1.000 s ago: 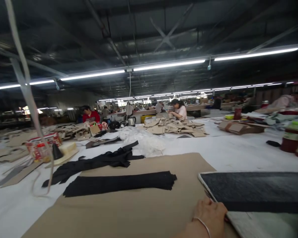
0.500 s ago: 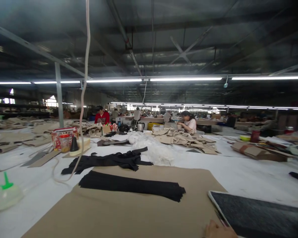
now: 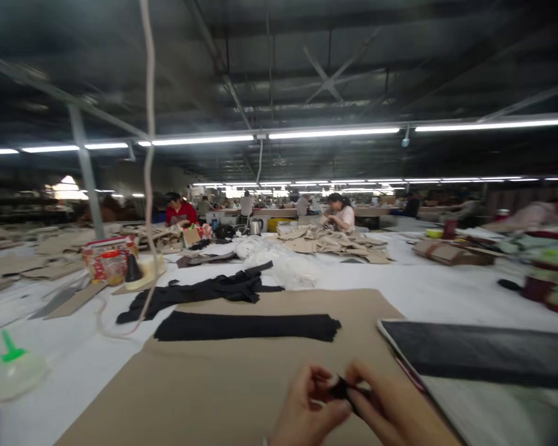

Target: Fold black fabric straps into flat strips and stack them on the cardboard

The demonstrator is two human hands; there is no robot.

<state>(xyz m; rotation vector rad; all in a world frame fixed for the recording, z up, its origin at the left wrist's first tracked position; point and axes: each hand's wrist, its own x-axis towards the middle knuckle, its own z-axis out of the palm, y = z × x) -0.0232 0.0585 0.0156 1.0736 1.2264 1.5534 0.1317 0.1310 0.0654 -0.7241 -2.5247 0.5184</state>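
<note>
Both my hands are raised over the brown sheet (image 3: 204,390) near the bottom middle of the head view. Between their fingertips is a small black piece (image 3: 340,389), probably fabric, though blur hides its exact kind. My left hand (image 3: 307,406) pinches its left end with thumb and curled fingers. My right hand (image 3: 390,396) is closed round the other end, which the fingers mostly cover. Beyond the hands, a stack of black fabric strips (image 3: 246,327) lies flat on the brown sheet. A dark panel (image 3: 478,350) rests on a pale board to the right of my right hand.
Loose black strips (image 3: 199,291) lie behind the stack. A hanging cable (image 3: 149,124) reaches the white table (image 3: 353,279) at left, near a green-nozzled bottle (image 3: 21,371). Clear plastic (image 3: 283,263) and brown pieces (image 3: 335,241) lie farther back. Co-workers sit beyond.
My right hand has come up from the lower right edge, and my left hand has entered the view. They now hold the small black piece together. The camera view has shifted slightly.
</note>
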